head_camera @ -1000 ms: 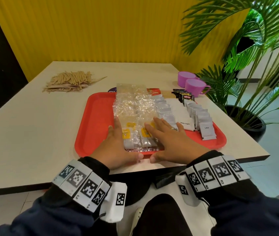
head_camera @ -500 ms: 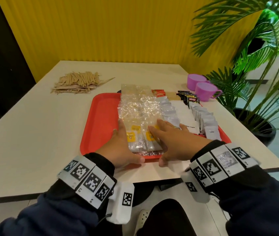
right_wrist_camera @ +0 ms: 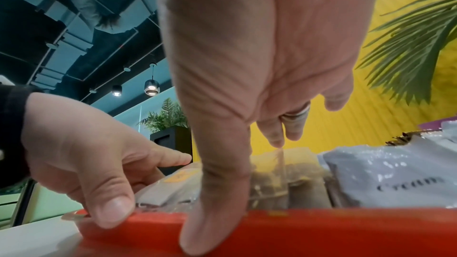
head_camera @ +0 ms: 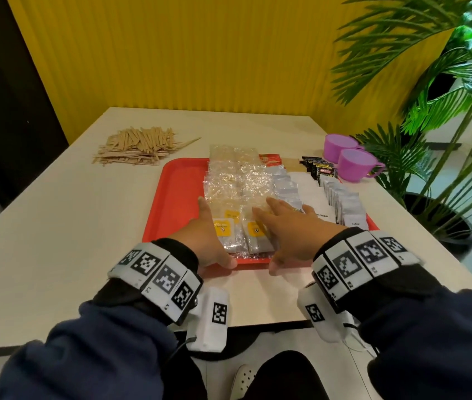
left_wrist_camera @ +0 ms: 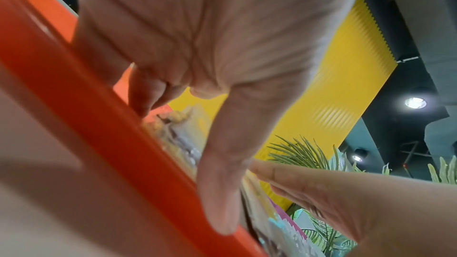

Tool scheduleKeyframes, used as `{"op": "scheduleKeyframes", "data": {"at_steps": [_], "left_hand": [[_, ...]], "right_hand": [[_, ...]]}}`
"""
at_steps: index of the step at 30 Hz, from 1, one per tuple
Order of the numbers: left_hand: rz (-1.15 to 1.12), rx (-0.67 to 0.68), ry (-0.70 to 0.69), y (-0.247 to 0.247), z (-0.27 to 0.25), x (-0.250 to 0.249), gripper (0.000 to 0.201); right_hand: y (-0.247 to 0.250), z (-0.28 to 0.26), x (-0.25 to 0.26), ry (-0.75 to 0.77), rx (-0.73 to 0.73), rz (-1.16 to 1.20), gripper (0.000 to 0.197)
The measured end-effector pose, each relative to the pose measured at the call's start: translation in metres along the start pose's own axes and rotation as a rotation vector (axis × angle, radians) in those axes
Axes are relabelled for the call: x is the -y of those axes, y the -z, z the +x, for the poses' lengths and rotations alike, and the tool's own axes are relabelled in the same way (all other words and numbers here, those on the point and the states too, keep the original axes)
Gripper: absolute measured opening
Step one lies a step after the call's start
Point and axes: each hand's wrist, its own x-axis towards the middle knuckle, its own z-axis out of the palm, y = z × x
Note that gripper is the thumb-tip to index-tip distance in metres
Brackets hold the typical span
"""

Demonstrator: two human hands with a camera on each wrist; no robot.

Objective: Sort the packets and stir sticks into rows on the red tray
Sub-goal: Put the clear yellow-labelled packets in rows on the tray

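A red tray [head_camera: 177,197] holds rows of packets: two columns of clear packets with yellow labels [head_camera: 237,183], silver packets [head_camera: 285,189], white sugar packets [head_camera: 311,197] and grey coffee packets [head_camera: 348,207]. My left hand [head_camera: 203,232] lies flat along the left side of the clear packets, its thumb [left_wrist_camera: 222,183] on the tray's near rim [left_wrist_camera: 99,144]. My right hand [head_camera: 282,235] lies flat on the right clear column, with its thumb [right_wrist_camera: 215,192] also on the rim. Neither hand holds anything. A pile of wooden stir sticks [head_camera: 139,148] lies on the table at the far left.
Black packets [head_camera: 320,168] and two purple cups [head_camera: 353,163] sit behind the tray's right end. A potted palm [head_camera: 445,140] stands off the table's right side. Bare tabletop [head_camera: 70,226] spreads left of the tray, and the table's front edge is close to my wrists.
Both hands stay at the near end of the clear packet columns, fingers stretched slightly farther along them. The head view has shifted, so the tray appears more to the right.
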Motion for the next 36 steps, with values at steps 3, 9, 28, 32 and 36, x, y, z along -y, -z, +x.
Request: {"op": "scheduleKeyframes", "data": {"at_steps": [3, 9, 28, 32, 36], "left_hand": [[0.023, 0.008, 0.007, 0.004, 0.005, -0.004, 0.128], [0.013, 0.019, 0.009, 0.016, 0.016, -0.007, 0.125], [-0.251, -0.036, 0.022, 0.049, 0.073, 0.006, 0.096], [-0.293, -0.019, 0.039, 0.049, 0.081, 0.005, 0.098], [-0.265, -0.059, 0.038, 0.055, 0.083, 0.004, 0.101]], "right_hand": [[0.005, 0.008, -0.002, -0.008, -0.008, -0.005, 0.112], [0.012, 0.023, -0.006, -0.006, 0.041, 0.011, 0.117], [0.026, 0.071, 0.025, -0.006, -0.02, -0.012, 0.106], [0.027, 0.08, 0.03, -0.033, -0.066, -0.087, 0.103], [0.027, 0.083, 0.035, -0.054, -0.064, -0.094, 0.103]]}}
